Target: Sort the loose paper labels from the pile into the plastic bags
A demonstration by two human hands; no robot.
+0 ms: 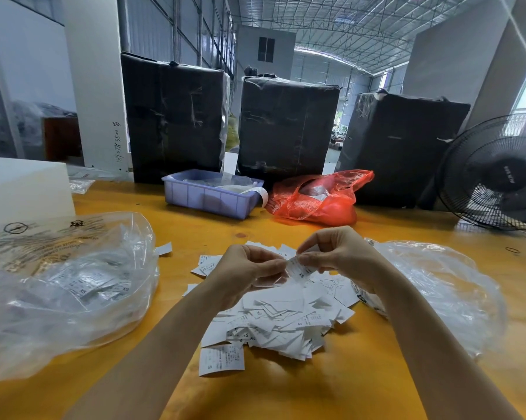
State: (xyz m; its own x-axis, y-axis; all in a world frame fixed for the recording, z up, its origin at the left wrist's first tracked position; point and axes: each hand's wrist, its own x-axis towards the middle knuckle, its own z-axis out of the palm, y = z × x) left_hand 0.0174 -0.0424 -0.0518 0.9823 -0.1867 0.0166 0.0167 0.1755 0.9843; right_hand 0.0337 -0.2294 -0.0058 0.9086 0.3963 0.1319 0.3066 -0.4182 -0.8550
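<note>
Pinching one small white label [298, 269] between them, both hands are raised just above the pile of loose labels [281, 322] in the middle of the orange table [286, 389]. The left hand [246, 272] grips the label's left edge with curled fingers and thumb; the right hand [336, 253] nips its upper right corner between thumb and forefinger. "XS" is printed on the held label, along with fine lines too small to read.

In the pile, several labels show "XS", and one lying apart at the near edge [221, 359] shows "S" under a block of tiny text. Left of the pile lies a crumpled clear plastic bag [65, 286] with labels inside, two of them reading "XS"; grey warning print and round symbols run across its upper side, not legible. Right of the pile, touching its edge, lies a second clear plastic bag [437, 289].

Farther back on the table stand a lilac plastic bin [210, 198] and a red plastic bag [319, 198]. Behind them are three large black-wrapped bales [286, 125], and a black fan [498, 174] is at the right. Handwritten digits run down a white pillar [116, 140], unclear.
</note>
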